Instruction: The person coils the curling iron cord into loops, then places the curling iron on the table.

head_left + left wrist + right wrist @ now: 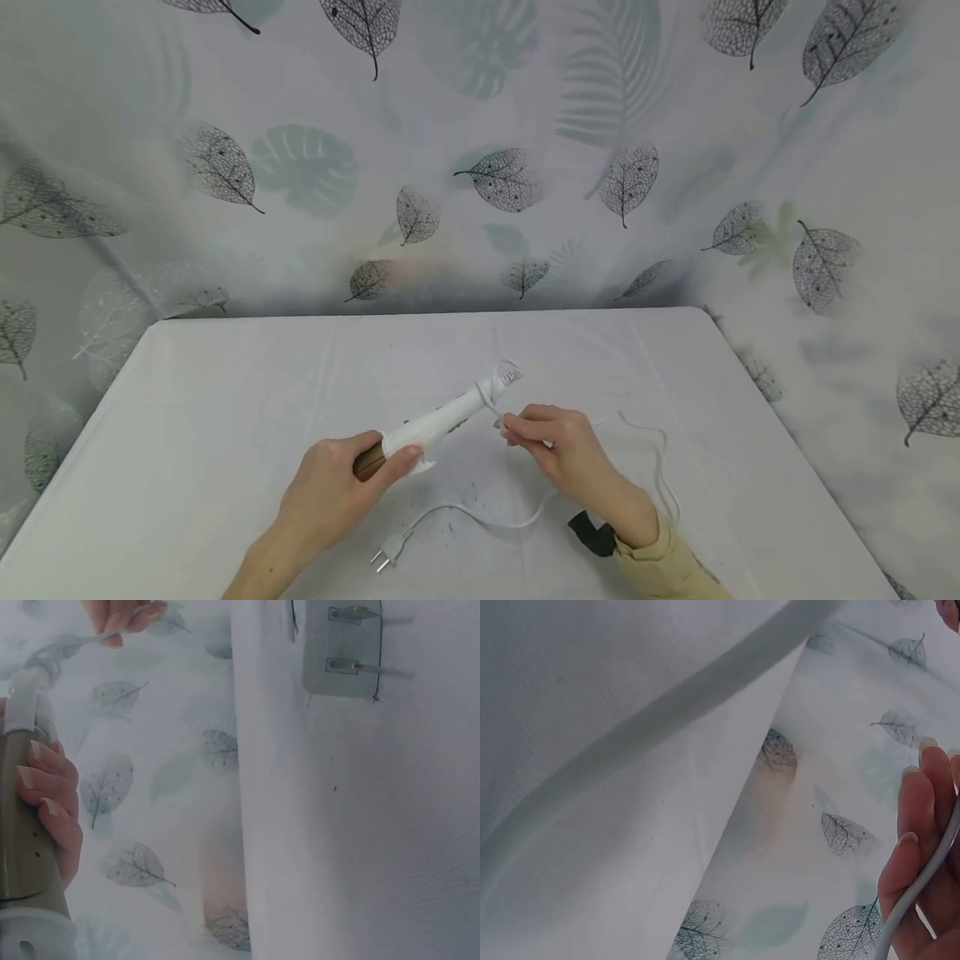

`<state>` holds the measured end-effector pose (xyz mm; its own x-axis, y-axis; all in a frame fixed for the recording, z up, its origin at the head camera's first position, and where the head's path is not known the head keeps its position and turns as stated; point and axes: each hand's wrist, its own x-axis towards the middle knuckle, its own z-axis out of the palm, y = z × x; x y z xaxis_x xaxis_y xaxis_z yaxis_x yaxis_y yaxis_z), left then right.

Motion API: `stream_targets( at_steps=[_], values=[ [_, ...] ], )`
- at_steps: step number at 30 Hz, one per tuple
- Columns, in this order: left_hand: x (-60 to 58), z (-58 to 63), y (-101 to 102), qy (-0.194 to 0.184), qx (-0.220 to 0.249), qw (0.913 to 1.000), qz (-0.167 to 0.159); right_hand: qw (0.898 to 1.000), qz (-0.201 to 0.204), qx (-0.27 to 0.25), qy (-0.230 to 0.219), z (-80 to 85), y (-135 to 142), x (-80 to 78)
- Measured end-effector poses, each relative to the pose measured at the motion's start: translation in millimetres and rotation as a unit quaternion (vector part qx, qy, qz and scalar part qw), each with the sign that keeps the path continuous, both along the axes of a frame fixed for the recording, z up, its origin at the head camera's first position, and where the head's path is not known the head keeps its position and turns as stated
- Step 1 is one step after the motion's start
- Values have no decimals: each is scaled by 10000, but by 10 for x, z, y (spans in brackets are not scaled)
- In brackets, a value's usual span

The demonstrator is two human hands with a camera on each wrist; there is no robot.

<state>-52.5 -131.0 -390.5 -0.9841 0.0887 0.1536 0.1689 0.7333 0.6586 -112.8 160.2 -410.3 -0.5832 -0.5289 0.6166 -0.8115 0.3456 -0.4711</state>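
Observation:
In the head view my left hand (333, 479) grips the brown end of a white wand-shaped hair styling tool (442, 419), which tilts up to the right. Its fingers (56, 799) curl around the gold-brown body (26, 825) in the left wrist view. A loop of white cord (486, 398) crosses the tool near its slotted far end. My right hand (558, 446) pinches this cord just right of the tool. Along the right hand's fingers runs the cord (930, 870) in the right wrist view.
The cord's two-pin plug (392, 547) lies on the white tabletop (225, 400) in front of the tool. More cord (662, 467) loops on the table beyond the right forearm. A black strap (592, 533) is at the right wrist. Leaf-patterned sheeting (480, 242) hangs behind the table.

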Motion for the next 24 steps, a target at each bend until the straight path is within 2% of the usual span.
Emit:
stream_targets(
  at_steps=[3, 7, 11, 13, 18, 21, 24],
  values=[
    [9, -40, 15, 437, 102, 9982, -390, 10000, 28, -36, -39, -38, -26, 5],
    [16, -63, 27, 913, 103, 9922, -844, 9991, -161, 94, 383, -83, -46, 7],
    [23, -66, 23, 948, 93, 9896, -1074, 9954, -612, 80, 735, -92, -18, 3],
    [26, -66, 17, 910, 115, 9895, -1115, 9946, -727, -118, 725, -85, 0, -9],
    [34, -71, 6, 966, 126, 9854, -1395, 9969, -556, -434, 339, -64, 1, -53],
    [35, -72, -2, 1163, 95, 9801, -1608, 9974, -548, -315, 334, -67, 5, -70],
    [39, -57, -10, 1274, 53, 9754, -1800, 9967, -597, -151, 537, -68, 24, -75]
  ],
)
